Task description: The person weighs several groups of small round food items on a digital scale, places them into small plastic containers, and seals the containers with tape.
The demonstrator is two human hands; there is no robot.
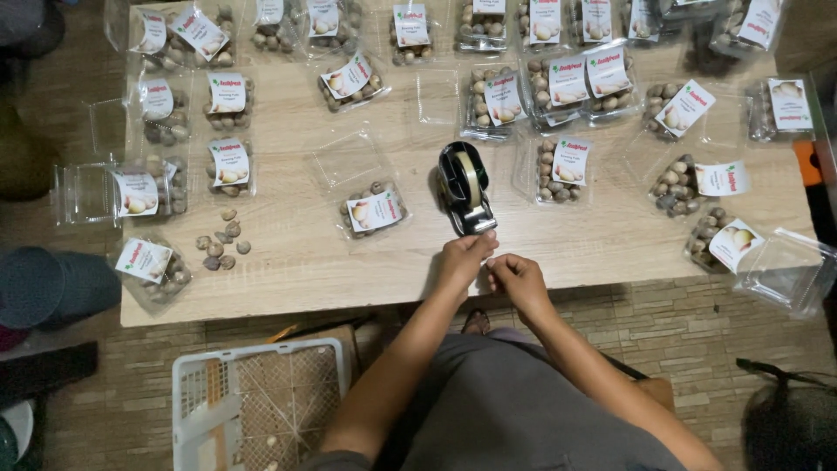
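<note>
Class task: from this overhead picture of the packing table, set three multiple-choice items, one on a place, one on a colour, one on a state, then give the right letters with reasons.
1. Where is the tape dispenser?
A. on the floor
B. on the table, just beyond the hands
C. inside the crate

2. What colour is the plastic crate on the floor?
A. white
B. red
C. black

3. What is the left hand doing?
A. resting in the lap
B. lifting a clear pack
C. touching the dispenser's front end

Answers: 1 B, it stands on the wood before both hands. 2 A, its rim and grid are white. 3 C, its fingertips meet the dispenser's cutter end, with the right hand beside it.
</note>
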